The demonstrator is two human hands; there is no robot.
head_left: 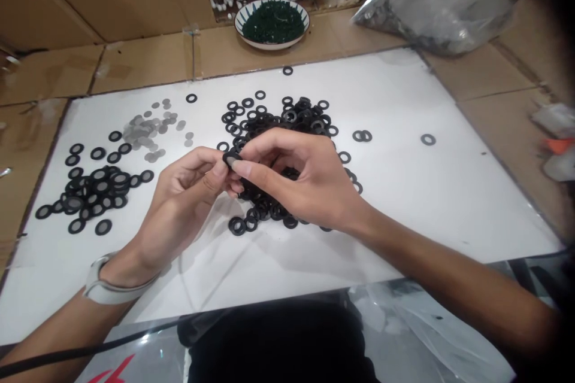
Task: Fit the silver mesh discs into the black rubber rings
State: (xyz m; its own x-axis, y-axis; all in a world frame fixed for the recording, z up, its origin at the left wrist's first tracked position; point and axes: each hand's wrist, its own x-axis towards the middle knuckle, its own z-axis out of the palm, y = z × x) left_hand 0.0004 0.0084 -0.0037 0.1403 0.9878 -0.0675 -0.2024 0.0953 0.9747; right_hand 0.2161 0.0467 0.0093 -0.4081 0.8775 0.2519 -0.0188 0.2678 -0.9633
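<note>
Between the fingertips of both hands is a black rubber washer (231,157) with a grey disc showing in its middle. My left hand (186,197) pinches its left side, thumb uppermost. From the right, my right hand (299,173) grips it with thumb and forefinger. Under and behind my right hand spreads a heap of black rubber washers (269,122), partly hidden by it. Small grey mesh discs (144,131) lie loose beyond my left hand. Left of that hand is a pile of washers with grey discs in their centres (101,188).
A white board (404,203) covers the cardboard-lined table. Behind it stands a plate (240,33) holding dark green bits. A clear plastic bag (449,6) sits at the back right. A few stray washers (428,140) lie on the board's right side.
</note>
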